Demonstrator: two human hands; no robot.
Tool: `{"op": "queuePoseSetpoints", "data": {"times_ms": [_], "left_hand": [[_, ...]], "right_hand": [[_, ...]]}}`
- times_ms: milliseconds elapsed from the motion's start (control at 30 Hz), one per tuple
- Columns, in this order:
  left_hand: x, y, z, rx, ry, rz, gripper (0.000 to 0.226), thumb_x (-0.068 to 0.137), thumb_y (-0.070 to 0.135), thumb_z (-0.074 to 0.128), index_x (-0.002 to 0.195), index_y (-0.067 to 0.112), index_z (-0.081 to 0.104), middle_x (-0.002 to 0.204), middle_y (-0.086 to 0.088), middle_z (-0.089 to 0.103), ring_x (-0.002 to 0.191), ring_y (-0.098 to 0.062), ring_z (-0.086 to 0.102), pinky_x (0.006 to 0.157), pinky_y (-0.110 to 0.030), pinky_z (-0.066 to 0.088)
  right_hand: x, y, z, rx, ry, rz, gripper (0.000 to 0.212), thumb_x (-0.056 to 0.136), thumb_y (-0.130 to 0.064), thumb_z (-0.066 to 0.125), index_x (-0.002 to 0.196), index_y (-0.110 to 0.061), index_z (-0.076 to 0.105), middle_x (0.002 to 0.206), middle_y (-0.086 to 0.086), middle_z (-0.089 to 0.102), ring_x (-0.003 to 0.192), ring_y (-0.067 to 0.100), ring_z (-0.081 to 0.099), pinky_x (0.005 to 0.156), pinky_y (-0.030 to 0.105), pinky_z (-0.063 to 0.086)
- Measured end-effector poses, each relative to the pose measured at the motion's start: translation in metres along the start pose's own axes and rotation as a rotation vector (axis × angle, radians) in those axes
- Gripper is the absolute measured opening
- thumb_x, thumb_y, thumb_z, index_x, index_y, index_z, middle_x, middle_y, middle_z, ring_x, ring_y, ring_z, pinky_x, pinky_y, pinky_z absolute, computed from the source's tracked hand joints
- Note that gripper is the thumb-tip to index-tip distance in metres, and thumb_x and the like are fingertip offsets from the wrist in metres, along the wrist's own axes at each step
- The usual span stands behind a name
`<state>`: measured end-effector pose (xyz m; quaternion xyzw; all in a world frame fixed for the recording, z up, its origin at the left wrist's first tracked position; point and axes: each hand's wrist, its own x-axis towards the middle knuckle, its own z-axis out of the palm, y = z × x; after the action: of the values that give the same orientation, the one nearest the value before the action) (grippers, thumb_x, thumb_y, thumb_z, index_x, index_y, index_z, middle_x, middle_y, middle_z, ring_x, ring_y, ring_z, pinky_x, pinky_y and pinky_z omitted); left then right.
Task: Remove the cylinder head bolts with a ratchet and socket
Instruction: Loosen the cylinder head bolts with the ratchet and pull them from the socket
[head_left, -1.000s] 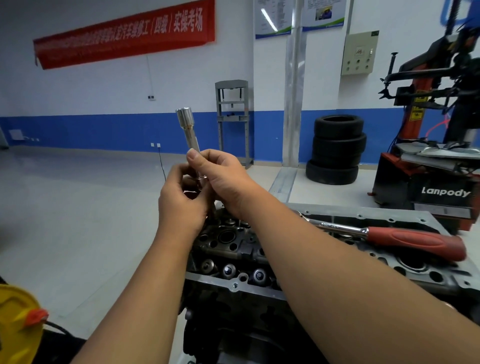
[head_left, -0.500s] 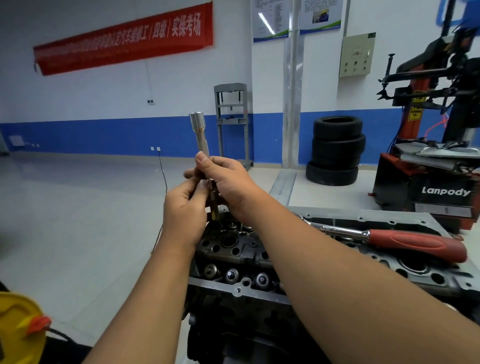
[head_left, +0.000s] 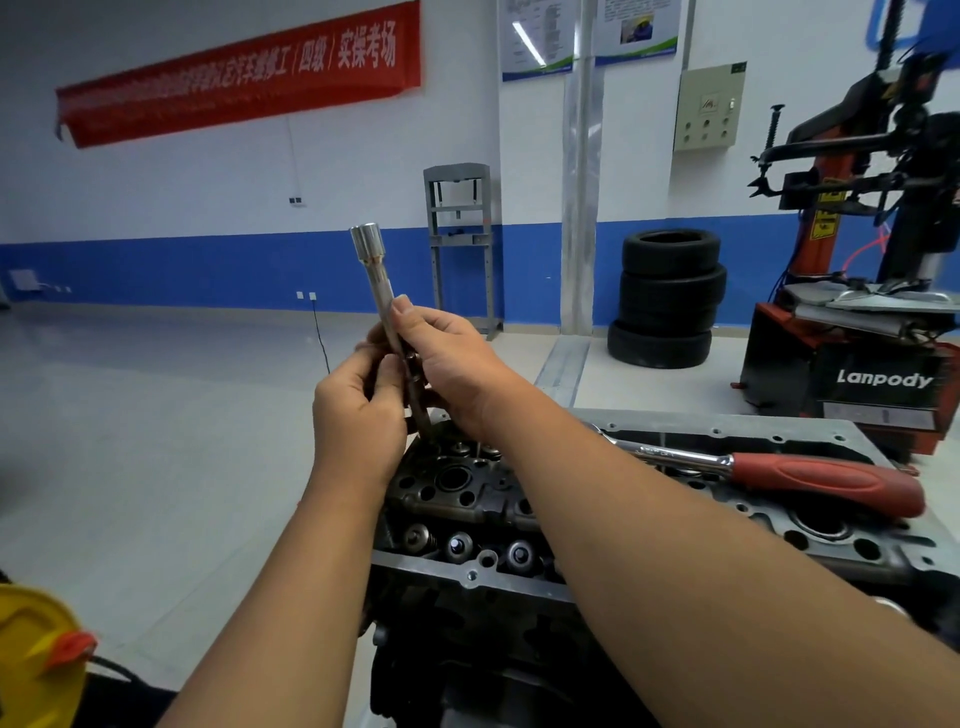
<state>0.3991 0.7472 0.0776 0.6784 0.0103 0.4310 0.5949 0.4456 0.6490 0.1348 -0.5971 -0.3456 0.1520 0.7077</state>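
A long silver socket extension (head_left: 375, 275) stands nearly upright above the far left end of the cylinder head (head_left: 467, 488), its wide end up. My right hand (head_left: 452, 358) grips its shaft from the right. My left hand (head_left: 358, 410) pinches the dark lower part, which looks like a bolt, just above the head. The joint between the two parts is hidden by my fingers. The ratchet (head_left: 769, 473), with a red handle and chrome shaft, lies loose across the top of the engine to the right.
The engine sits on a stand close in front of me. Stacked tyres (head_left: 667, 299), a grey press frame (head_left: 460, 244) and a tyre changer (head_left: 872, 312) stand behind. A yellow container (head_left: 31, 660) is at the lower left. Open floor lies to the left.
Both hands and the extension have shifted a little to the right and down toward the cylinder head. The ratchet has stayed where it lies.
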Motion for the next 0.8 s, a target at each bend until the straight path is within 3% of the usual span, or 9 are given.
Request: {"op": "queuePoseSetpoints", "data": {"times_ms": [133,233,333,433,500,567,667,800], "left_hand": [[0.0007,-0.0039,-0.0016,0.073,0.067,0.062,0.020,0.096,0.030,0.074,0.092,0.049,0.073,0.097,0.005,0.078,0.093,-0.024,0.078,0.081,-0.052,0.065],[-0.0022,0.0009,0.0004,-0.054,0.003,0.013,0.014,0.098,0.036,0.065,0.102,0.042,0.078,0.101,-0.001,0.080,0.096,-0.025,0.078,0.078,-0.046,0.066],[-0.0028,0.0029,0.0017,-0.056,-0.011,-0.011,0.022,0.102,0.028,0.056,0.105,0.035,0.077,0.099,-0.002,0.079,0.096,-0.028,0.078,0.080,-0.050,0.066],[-0.0008,-0.0010,-0.0009,0.070,0.063,0.063,0.021,0.099,0.019,0.071,0.095,0.040,0.073,0.095,0.004,0.078,0.093,-0.021,0.078,0.082,-0.051,0.065],[-0.0010,-0.0018,-0.0018,0.062,0.073,0.062,0.016,0.095,0.021,0.077,0.098,0.037,0.073,0.097,0.003,0.078,0.093,-0.020,0.078,0.081,-0.050,0.065],[-0.0031,0.0013,-0.0009,-0.025,0.026,0.026,0.012,0.097,0.028,0.070,0.104,0.036,0.077,0.102,0.000,0.079,0.097,-0.023,0.078,0.082,-0.050,0.065],[-0.0044,0.0054,0.0011,-0.070,-0.022,-0.007,0.023,0.102,0.028,0.056,0.109,0.032,0.078,0.102,-0.001,0.080,0.098,-0.023,0.078,0.079,-0.050,0.066],[-0.0020,0.0011,-0.0012,0.102,0.064,0.064,0.014,0.100,0.025,0.071,0.098,0.039,0.072,0.099,0.006,0.079,0.095,-0.019,0.077,0.086,-0.051,0.064]], "right_hand": [[-0.0019,0.0028,-0.0014,-0.006,-0.006,-0.022,0.026,0.102,-0.038,0.064,0.105,-0.011,0.063,0.086,0.001,0.069,0.073,0.014,0.066,0.060,0.033,0.059],[-0.0010,0.0019,-0.0003,0.016,-0.025,-0.017,0.035,0.106,-0.038,0.056,0.102,-0.006,0.069,0.102,0.010,0.074,0.085,0.022,0.070,0.070,0.040,0.063],[-0.0007,-0.0009,0.0003,0.029,0.012,0.011,0.047,0.107,-0.045,0.050,0.111,-0.003,0.072,0.103,0.007,0.075,0.083,0.017,0.070,0.062,0.032,0.061],[-0.0014,0.0015,-0.0026,0.013,0.005,-0.018,0.029,0.102,-0.041,0.062,0.105,-0.012,0.066,0.093,0.001,0.073,0.076,0.013,0.070,0.057,0.030,0.059],[-0.0013,0.0028,-0.0032,0.011,-0.014,-0.036,0.026,0.103,-0.037,0.062,0.101,-0.011,0.065,0.096,0.006,0.071,0.079,0.017,0.069,0.060,0.033,0.061],[-0.0005,0.0026,-0.0024,0.035,-0.027,-0.022,0.037,0.106,-0.039,0.056,0.105,-0.004,0.069,0.103,0.010,0.073,0.080,0.018,0.071,0.061,0.032,0.061],[0.0013,0.0021,-0.0031,0.025,-0.007,-0.006,0.047,0.107,-0.044,0.052,0.109,-0.002,0.073,0.105,0.009,0.075,0.073,0.011,0.071,0.057,0.030,0.058],[0.0000,0.0069,-0.0061,0.024,-0.047,-0.042,0.018,0.098,-0.033,0.070,0.097,-0.015,0.069,0.112,0.017,0.075,0.083,0.016,0.072,0.063,0.032,0.061]]}}
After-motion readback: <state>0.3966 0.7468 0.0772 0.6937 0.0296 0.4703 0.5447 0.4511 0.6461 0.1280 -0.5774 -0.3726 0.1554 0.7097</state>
